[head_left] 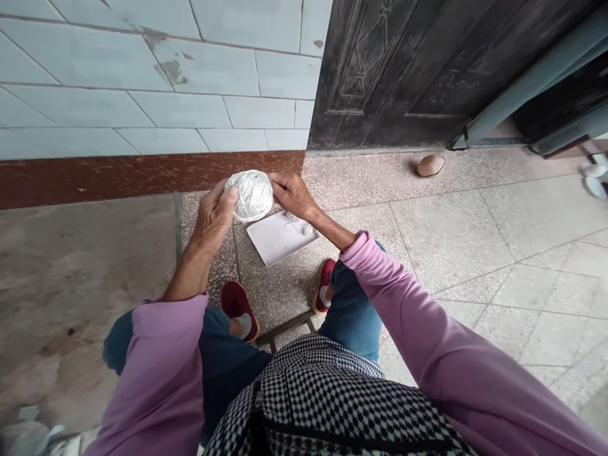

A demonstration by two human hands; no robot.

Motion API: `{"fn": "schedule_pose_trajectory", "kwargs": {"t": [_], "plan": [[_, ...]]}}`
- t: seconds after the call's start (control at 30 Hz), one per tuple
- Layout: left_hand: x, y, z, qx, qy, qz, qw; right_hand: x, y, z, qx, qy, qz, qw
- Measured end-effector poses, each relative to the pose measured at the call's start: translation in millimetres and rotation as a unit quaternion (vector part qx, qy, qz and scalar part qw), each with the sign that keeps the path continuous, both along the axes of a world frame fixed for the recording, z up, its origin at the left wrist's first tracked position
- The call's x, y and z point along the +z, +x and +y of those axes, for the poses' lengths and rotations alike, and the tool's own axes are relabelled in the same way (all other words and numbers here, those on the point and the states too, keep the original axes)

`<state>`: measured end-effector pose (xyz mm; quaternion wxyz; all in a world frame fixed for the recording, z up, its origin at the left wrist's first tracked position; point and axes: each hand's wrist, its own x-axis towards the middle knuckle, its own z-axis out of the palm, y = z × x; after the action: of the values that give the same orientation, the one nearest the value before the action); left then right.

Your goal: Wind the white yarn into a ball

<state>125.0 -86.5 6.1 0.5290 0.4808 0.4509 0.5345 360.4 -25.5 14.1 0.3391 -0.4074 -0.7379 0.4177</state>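
A ball of shiny white yarn (251,195) is held up in front of me, above the floor. My left hand (216,215) is closed around its left side, with the thumb pressed on the near face. At the ball's right edge, my right hand (294,195) has its fingers drawn together in a pinch; what lies between the fingertips is too small to make out. Below the hands, a shallow white tray (270,244) rests on the floor. Small white wound pieces (308,229) and thin strands lie toward its right side, partly behind my right wrist.
My red shoes (237,304) stand on either side of the tray's near edge. A tiled wall (199,107) with a brown base strip rises ahead, beside a dark door (380,76). A rounded pinkish object (430,166) sits by the door. Part of a metal frame (289,328) shows beneath me.
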Motion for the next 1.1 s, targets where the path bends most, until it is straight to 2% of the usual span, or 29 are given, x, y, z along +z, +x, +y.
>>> {"fn": "schedule_pose_trajectory", "kwargs": {"t": [0.17,0.27,0.4,0.5,0.6,0.77,0.9,1.0,1.1], "plan": [[7.1,-1.6,-2.0,-0.034,-0.013,-0.003,0.999,4.3,-3.2,-1.1,-0.009,0.007,-0.03,0.999],[7.9,6.8,-3.0,-0.026,0.001,-0.004,1.0,8.6,-5.8,-4.5,-0.016,0.003,-0.04,0.999],[10.5,15.3,-3.6,0.001,-0.023,-0.053,0.998,12.6,-6.9,-8.8,-0.027,0.003,-0.029,0.999],[15.0,15.5,-4.1,0.002,-0.032,-0.099,0.995,11.0,-8.1,-10.7,-0.016,-0.007,-0.037,0.999],[16.8,12.3,-4.5,0.007,-0.032,-0.107,0.994,7.4,-11.2,-11.4,0.0,-0.015,-0.051,0.999],[1.2,12.2,0.8,0.054,-0.003,-0.078,0.995,6.9,-16.4,-13.7,0.002,-0.013,-0.106,0.994],[-13.4,25.3,11.8,0.097,0.009,-0.109,0.989,9.2,-20.3,-20.1,0.012,-0.02,-0.133,0.991],[-13.2,36.8,17.5,0.126,0.007,-0.165,0.978,7.9,-27.6,-25.8,0.006,-0.02,-0.158,0.987],[-9.0,40.8,19.8,0.156,0.012,-0.194,0.968,6.3,-36.2,-31.2,0.013,-0.002,-0.228,0.974]]}}
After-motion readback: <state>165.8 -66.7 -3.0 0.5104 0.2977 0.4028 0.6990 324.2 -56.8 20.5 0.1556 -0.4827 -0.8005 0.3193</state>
